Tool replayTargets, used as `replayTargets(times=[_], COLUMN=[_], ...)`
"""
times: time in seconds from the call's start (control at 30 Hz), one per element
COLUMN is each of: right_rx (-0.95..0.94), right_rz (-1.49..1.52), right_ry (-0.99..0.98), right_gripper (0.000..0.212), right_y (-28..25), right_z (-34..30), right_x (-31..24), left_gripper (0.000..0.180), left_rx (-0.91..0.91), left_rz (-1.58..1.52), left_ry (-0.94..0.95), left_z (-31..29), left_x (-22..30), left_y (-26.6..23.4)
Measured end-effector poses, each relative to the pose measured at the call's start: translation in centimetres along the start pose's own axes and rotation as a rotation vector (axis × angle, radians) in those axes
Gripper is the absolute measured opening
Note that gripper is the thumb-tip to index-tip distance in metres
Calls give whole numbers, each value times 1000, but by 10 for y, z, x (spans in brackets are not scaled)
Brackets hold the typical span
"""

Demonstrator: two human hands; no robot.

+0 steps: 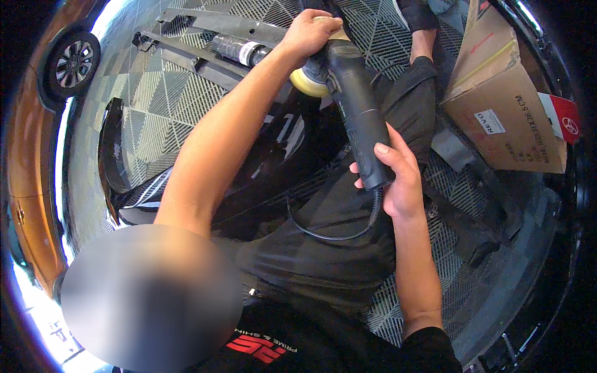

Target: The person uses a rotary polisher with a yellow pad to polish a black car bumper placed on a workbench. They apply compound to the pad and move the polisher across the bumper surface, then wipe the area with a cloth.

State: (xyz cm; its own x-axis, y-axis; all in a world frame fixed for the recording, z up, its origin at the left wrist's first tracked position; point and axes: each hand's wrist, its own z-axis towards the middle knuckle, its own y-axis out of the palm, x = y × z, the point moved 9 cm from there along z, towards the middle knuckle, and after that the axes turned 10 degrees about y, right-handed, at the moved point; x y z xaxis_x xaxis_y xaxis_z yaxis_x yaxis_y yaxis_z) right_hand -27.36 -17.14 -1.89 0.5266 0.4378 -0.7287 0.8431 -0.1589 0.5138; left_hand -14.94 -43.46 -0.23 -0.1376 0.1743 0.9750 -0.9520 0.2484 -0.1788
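A black power polisher [356, 93] lies lengthwise between my two hands. My left hand [313, 34] is closed over its front end, at the far top of the view. My right hand [401, 177] wraps round the rear of the body, close to where the black cord [329, 239] comes out and loops over my lap. On the polisher's left side shows the yellow foam pad [310, 86], tilted at the edge of a glossy black panel [286, 133]. Whether pad and panel touch, I cannot tell. My left forearm hides part of the panel.
Long dark trim strips [233, 28] and a black cylinder [239, 50] lie at the far left on the patterned floor tiles [152, 87]. An open cardboard box [497, 93] stands to the right, near dark plastic parts [479, 217]. An orange car [34, 211] is along the left edge.
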Motion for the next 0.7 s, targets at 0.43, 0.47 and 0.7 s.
replayTargets(times=[0.43,0.47,0.7], right_rx=[36,39,42], right_rz=[-6,-6,-66], right_ry=[-53,-50,-89], right_gripper=[67,67,68], right_y=[2,2,9], right_z=[22,25,41], right_x=[-27,-28,-39], left_gripper=[26,26,24], left_rx=[-109,-205,-224], left_rz=[-60,-86,-222], left_ry=[30,-8,31], left_z=[58,62,73], left_x=[-20,-23,-28], left_y=[23,26,20])
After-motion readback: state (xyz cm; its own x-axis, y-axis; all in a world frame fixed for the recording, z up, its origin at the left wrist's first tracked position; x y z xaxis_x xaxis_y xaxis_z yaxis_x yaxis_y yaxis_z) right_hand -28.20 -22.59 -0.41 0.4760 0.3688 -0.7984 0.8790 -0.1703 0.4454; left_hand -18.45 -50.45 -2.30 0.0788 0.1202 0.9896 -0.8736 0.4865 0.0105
